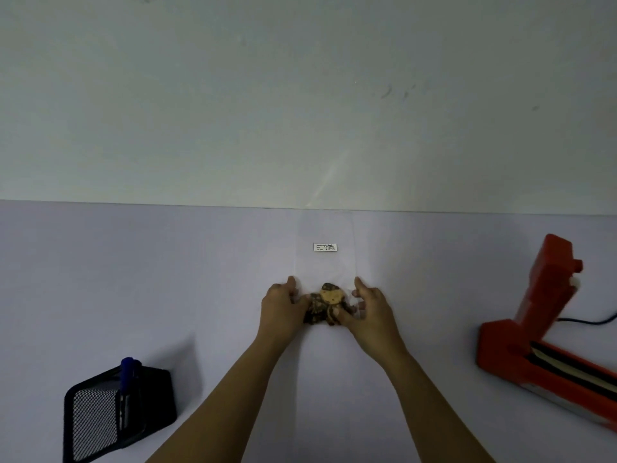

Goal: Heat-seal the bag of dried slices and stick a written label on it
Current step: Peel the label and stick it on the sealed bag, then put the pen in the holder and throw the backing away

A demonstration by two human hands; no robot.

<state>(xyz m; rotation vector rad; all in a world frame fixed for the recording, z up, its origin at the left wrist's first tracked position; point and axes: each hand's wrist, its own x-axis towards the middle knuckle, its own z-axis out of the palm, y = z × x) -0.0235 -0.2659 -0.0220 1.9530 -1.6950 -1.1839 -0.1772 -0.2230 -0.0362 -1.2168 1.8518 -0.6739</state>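
Label [325, 247]: small white rectangle stuck flat on the clear bag [325, 228], about halfway up its length. Printed lines at its left, dark handwriting to their right; all too small to read. No brand mark can be made out on anything in view.

Bag lies flat on the table [133, 279], centre of view, long axis running away from the person, far end almost at the wall. Dried slices [325, 304], brown and mottled with one paler round piece on top, are bunched at the near end of the bag.

Left hand [282, 304] grips the bag's left edge beside the slices, fingers curled, thumb along the edge. Right hand [370, 305] pinches the right edge, thumb pressed against the slices through the plastic, fingers curled in. Both forearms bare.

Table surface: plain pale lavender, matte, with soft shadows under the arms. Wall [300, 95] behind: off-white with a greenish cast, a few faint scuffs at upper right, and a pale streak of light above the bag.

Red heat sealer [534, 329] at far right, well apart from the bag, arm raised and a dark sealing strip exposed; a black cord [587, 320] trails off behind it. Black mesh pen holder [100, 419] near left, with a blue pen [127, 372] standing in it.
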